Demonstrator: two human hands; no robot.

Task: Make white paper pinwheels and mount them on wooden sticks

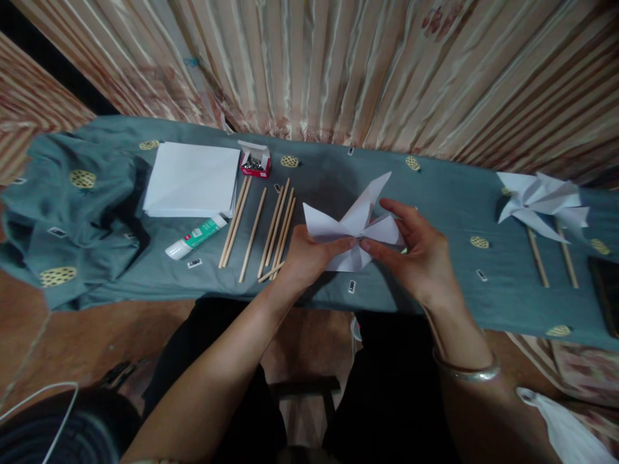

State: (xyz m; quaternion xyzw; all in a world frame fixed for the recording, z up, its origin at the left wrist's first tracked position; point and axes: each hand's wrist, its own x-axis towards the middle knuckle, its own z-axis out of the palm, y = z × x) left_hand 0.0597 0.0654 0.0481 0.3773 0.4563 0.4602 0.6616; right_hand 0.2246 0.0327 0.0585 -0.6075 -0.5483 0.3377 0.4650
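A white paper pinwheel (356, 222) is held up over the near part of the cloth, its folded blades spread around the centre. My left hand (314, 254) grips it from the left, thumb pressed near the middle and the other fingers hidden underneath. From the right, my right hand (416, 248) has its thumb at the pinwheel's centre too, with the index finger raised behind a blade. Whether a pin sits under the thumbs I cannot tell. Several wooden sticks (251, 235) lie just left of my left hand.
A stack of white paper (193, 180) lies at the left, beside a small red-and-white box of metal pins (255, 161) and a glue tube (196, 236). Pinwheels on sticks (536, 203) lie far right, near a dark object (604, 287). A green-grey cloth (449, 193) covers the table.
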